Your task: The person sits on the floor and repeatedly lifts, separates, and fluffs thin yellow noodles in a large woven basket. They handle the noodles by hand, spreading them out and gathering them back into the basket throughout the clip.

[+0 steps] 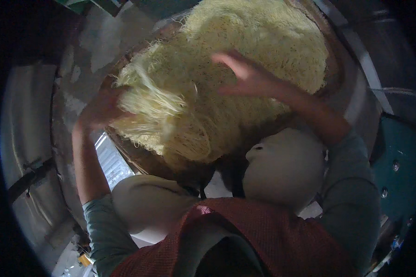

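A broad heap of thin pale-yellow strands lies before me on a dark brown base. Whether the strands are plant fibre or something else, I cannot tell. My left hand is at the heap's left edge, its fingers and thumb around a loose bundle of strands that fans out to the right. Part of that hand is in shadow. Over the middle of the heap is my right hand, blurred, thumb and fingers apart with nothing between them.
My bent knees are close to the heap's near side. A pale ribbed panel shows beside my left forearm. At the right stands a teal panel with round metal fittings. Stained grey floor extends at the upper left.
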The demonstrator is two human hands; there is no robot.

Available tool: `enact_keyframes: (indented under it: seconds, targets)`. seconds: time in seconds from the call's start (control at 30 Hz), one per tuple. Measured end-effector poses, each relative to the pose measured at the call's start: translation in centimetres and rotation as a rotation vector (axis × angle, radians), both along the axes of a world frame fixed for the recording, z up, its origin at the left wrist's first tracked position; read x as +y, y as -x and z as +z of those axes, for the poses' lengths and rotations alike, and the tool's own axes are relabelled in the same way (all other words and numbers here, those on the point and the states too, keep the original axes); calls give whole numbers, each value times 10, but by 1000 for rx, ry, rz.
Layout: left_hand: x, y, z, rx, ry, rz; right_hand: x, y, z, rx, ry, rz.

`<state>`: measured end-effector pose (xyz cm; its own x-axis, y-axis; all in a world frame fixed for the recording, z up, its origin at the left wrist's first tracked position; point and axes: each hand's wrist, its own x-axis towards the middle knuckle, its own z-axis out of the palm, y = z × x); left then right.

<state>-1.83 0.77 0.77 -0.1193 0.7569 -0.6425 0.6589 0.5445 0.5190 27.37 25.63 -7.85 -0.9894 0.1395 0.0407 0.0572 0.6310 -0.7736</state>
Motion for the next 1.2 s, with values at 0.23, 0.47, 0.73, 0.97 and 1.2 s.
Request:
enact_keyframes:
  seconds: [0.23,0.47,0.73,0.97,1.2]
  targets:
    - [71,-106,-68,312,-520,-517,-36,-105,-121,-361,-625,57]
    - [80,-209,-130,282,-108,-838,-19,-85,-152,-260,-15,-209]
    - [58,-142,-100,90,218,-675,-1,-45,-61,132,-185,-222]
    - [-11,-34,-48,221,107,-557,17,18,85,361,215,56]
    - [-53,-17,-76,215,-191,-414,50,61,56,419,-333,-4]
